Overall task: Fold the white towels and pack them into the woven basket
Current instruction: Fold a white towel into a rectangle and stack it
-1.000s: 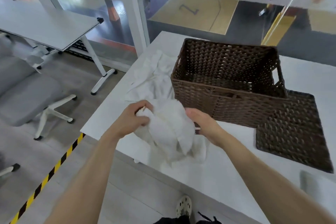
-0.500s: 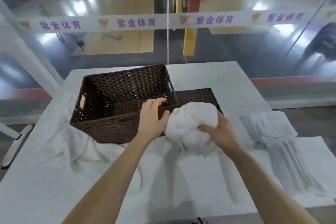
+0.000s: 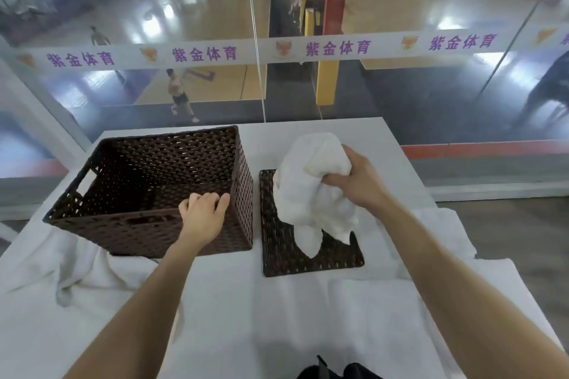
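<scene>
Right hand [image 3: 358,183] clutches a bunched white towel [image 3: 308,194], unfolded, its tail hanging over a flat woven panel [image 3: 277,255], probably the lid; contact unclear. Left hand [image 3: 203,215] has its fingers hooked over the near rim of the woven basket [image 3: 123,232]. The basket mouth lies left of the towel, with the left hand nearer. The near floor of the basket is hidden. A crumpled towel [image 3: 77,268] sits at the basket's left corner, and a flat towel [image 3: 354,317] is spread nearest the person.
</scene>
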Motion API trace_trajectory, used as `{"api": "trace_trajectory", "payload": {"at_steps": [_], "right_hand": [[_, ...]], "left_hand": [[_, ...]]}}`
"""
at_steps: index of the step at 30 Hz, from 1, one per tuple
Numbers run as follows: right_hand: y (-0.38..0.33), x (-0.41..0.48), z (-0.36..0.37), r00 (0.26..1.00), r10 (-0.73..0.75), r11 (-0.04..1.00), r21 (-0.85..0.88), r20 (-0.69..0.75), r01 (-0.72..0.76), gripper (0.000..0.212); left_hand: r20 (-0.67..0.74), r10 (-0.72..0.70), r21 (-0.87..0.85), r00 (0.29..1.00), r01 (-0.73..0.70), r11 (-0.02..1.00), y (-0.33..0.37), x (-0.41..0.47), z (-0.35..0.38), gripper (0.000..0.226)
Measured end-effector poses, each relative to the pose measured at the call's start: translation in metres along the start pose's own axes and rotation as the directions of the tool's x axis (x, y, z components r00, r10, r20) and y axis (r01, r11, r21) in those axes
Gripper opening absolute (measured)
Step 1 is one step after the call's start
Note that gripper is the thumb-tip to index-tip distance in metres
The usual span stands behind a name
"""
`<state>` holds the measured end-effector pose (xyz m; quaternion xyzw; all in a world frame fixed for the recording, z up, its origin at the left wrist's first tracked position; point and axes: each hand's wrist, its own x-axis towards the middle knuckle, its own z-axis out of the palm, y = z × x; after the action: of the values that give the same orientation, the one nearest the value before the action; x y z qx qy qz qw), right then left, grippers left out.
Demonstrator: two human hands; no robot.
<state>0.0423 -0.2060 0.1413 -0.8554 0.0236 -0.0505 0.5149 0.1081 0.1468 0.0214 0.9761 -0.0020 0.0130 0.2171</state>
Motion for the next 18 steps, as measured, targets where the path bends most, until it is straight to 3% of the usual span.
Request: {"api": "trace_trajectory", "payload": {"at_steps": [2,3,6,8,10,13,15,18], "right_hand": [[-0.004,0.013,-0.01,0.997,-0.049,0.997,-0.058,0.055,0.052,0.056],[-0.006,0.019,-0.013,0.993,-0.069,0.994,-0.082,0.097,0.077,0.054],[-0.015,0.03,-0.018,0.972,-0.118,0.969,-0.191,0.204,0.158,0.048],[-0.022,0.034,-0.02,0.953,-0.184,0.93,-0.272,0.241,0.249,0.037],[-0.028,0.035,-0.023,0.936,-0.24,0.887,-0.333,0.258,0.319,0.029],[-0.034,0.035,-0.033,0.956,-0.228,0.875,-0.392,0.182,0.284,0.042],[-0.034,0.035,-0.039,0.974,-0.205,0.917,-0.329,0.101,0.227,0.058],[-0.023,0.037,-0.046,0.99,-0.017,0.947,-0.316,0.143,0.062,0.08]], "left_hand": [[-0.039,0.004,-0.045,0.999,-0.006,0.999,0.011,0.005,-0.013,0.025],[-0.105,0.091,-0.109,0.99,-0.102,0.989,0.022,0.006,-0.019,0.019],[-0.154,0.479,-0.233,0.864,-0.503,0.832,0.091,0.007,-0.041,0.087],[-0.093,0.612,-0.281,0.785,-0.611,0.74,0.141,0.006,-0.056,0.108],[0.077,0.604,-0.382,0.793,-0.536,0.753,0.167,0.009,-0.061,0.1],[0.255,0.539,-0.481,0.803,-0.378,0.791,0.176,0.014,-0.059,0.08],[0.201,0.5,-0.471,0.843,-0.364,0.803,0.183,0.015,-0.053,0.072],[0.047,0.359,-0.519,0.932,-0.284,0.806,0.191,0.022,-0.045,0.074]]}}
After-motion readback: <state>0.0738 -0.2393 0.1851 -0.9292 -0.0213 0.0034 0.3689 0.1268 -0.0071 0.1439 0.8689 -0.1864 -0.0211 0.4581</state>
